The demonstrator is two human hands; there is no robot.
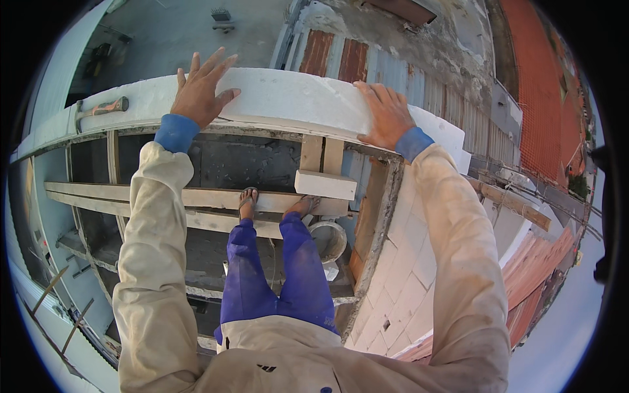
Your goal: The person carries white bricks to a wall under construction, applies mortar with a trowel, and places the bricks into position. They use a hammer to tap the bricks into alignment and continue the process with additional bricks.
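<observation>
A: Where is the white block wall?
B: Across the upper part of the frame. Its long axis runs left to right, bowed upward in the middle, and its right end stops at the upper right.
A: And the hands?
B: Both are empty and wide. The left hand rests on the wall, upper left of centre, its spread fingers pointing toward the top of the frame. The right hand lies over it, right of centre, fingers toward the upper left, thumb apart.
A: Anything else up there?
B: A hammer on the wall's left stretch, head at its left end, handle pointing right and slightly up.
A: Lower down?
B: Sandalled feet on a plank near the centre, a small white block just above the plank's right end, and a round bucket below.
</observation>
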